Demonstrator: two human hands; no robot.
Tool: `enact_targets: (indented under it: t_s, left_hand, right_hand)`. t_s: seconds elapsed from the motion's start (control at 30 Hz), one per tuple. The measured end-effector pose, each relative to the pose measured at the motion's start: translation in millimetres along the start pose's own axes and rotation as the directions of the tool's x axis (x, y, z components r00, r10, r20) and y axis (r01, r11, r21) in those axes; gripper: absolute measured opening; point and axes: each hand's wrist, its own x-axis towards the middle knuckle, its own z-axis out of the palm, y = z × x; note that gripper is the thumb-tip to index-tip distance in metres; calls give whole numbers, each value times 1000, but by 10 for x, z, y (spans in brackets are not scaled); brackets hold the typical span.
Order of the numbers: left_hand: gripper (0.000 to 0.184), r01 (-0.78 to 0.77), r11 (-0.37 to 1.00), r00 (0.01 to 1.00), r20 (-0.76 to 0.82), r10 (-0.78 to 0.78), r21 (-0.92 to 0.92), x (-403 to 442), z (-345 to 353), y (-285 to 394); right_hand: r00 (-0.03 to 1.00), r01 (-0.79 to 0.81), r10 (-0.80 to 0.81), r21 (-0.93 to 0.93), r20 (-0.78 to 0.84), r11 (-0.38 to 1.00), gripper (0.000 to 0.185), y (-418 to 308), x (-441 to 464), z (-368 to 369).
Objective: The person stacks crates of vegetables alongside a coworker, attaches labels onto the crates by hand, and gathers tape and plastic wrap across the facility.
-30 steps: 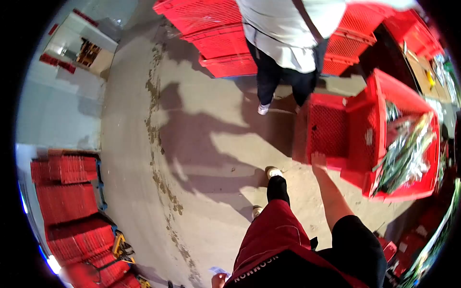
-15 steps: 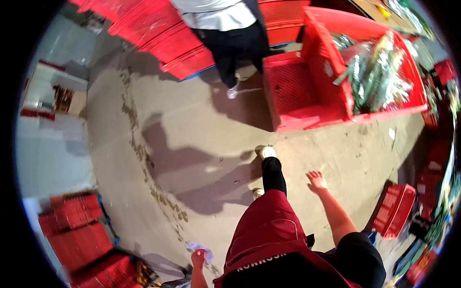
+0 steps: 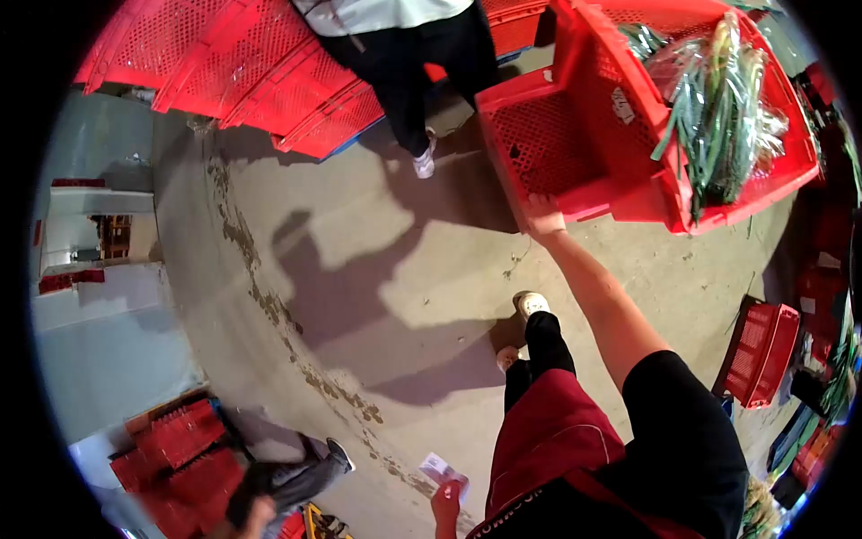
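Red perforated plastic crate [image 3: 537, 135]: ahead; near rim is touched anew by the right hand [image 3: 544, 216], contact thus regained; grip cannot be told.
Pale paper slip [image 3: 437, 465]: held by the left hand [image 3: 445, 505].

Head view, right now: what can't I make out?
All in the head view:
Any print on the pale slip: too small; left hand covers part.
Writing on white label: too small.
Floor of red crate beneath wrapped greens: hidden by them.
Co-worker in white top: upper body cut off by top edge.
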Motion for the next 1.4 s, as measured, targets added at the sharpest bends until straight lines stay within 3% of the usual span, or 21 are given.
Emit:
enact_targets:
  t_s: [0.03, 0.1, 0.23, 0.37, 0.4, 0.43, 0.47, 0.57, 0.63, 0.77, 0.8, 0.83, 0.9, 0.97, 1.03, 1.1, 1.17, 1.2, 1.23, 1.3, 1.4]
  left_hand:
    - [22, 74, 997, 997, 10, -75, 34, -146, 21, 89]
    - [24, 152, 988, 988, 20, -153, 28, -332, 216, -602]
    - [20, 270, 960, 954, 112, -277, 71, -554, 347, -990]
    - [23, 256, 965, 966, 31, -258, 51, -382, 441, -676]
    - [24, 133, 989, 990, 34, -135, 59, -294, 408, -606]
    - [24, 57, 977, 995, 71, -73, 208, -167, 364, -510]
    - [24, 111, 992, 994, 7, -112, 61, -61, 340, -291]
    - [25, 122, 991, 992, -30, -121, 49, 306, 240, 114]
    - [23, 115, 987, 993, 15, -118, 113, 522, 176, 518]
    - [22, -108, 937, 994, 36, 102, 332, 958, 172, 125]
    - [24, -40, 971, 998, 50, 29, 234, 986, 128, 176]
    - [25, -160, 982, 985, -46, 165, 100, 1070, 212, -75]
    - [27, 50, 995, 999, 6, -50, -84, 1209, 318, -187]
    - [26, 17, 996, 998, 55, -12, -92, 1283, 444, -272]
    - [24, -125, 982, 982, 158, 102, 144, 1319, 551, -274]
    - [23, -167, 982, 968, 204, 147, 88, 1342, 533, -236]
    - [22, -368, 891, 924, 217, 316, 268, 1425, 520, -528]
    - [22, -199, 973, 972, 152, 181, 114, 1363, 428, -365]
    - [22, -210, 972, 971, 135, 196, 103, 1360, 390, -432]
    - [20, -213, 977, 977, -8, 213, -8, 1406, 174, -595]
    - [16, -208, 978, 977, -57, 207, -15, 1424, 1, -1011]
  right_hand:
    - [998, 2, -9, -94, -67, 996, 63, 9, 2, 183]
    - [991, 15, -39, -186, -127, 982, 62, 30, 2, 344]
    - [985, 95, -92, 14, -148, 995, 52, 37, -38, -123]
    - [985, 126, -103, 163, -141, 979, 46, 72, -62, -198]
    - [985, 127, -106, 169, -133, 977, 46, 67, -83, -189]
    - [988, 125, -110, 154, -106, 980, 44, 77, -81, -207]
    - [991, 121, -111, 138, -77, 983, 41, 86, -90, -222]
    - [983, 155, -131, 194, -132, 969, 33, 102, -197, -273]
    - [986, 151, -132, 220, -99, 964, 29, 153, -340, -295]
    - [991, 130, -137, 255, 7, 958, 25, 207, -1090, -282]
    - [989, 136, -145, 225, 23, 965, 25, 235, -1337, -290]
    - [988, 142, -152, 192, 39, 971, 24, 289, -1574, -280]
    - [982, 172, -185, 203, 46, 964, 23, 355, -2021, -415]
    - [967, 141, -166, 138, 193, 980, 21, 454, -2482, -461]
    - [958, 160, -180, 104, 222, 982, 19, 584, -2944, -462]
    - [954, 192, -203, 71, 220, 979, 18, 723, -3338, -516]
    - [943, 223, -226, 40, 243, 974, 20, 821, -3676, -615]
    - [912, 200, -187, 4, 365, 980, 24, 887, -3855, -619]
    - [867, 179, -140, -37, 477, 983, 28, 952, -4018, -602]
    - [854, 134, -88, -53, 513, 990, 37, 991, -4093, -671]
    - [828, -128, 97, 17, 553, 992, 51, 833, -4192, -887]
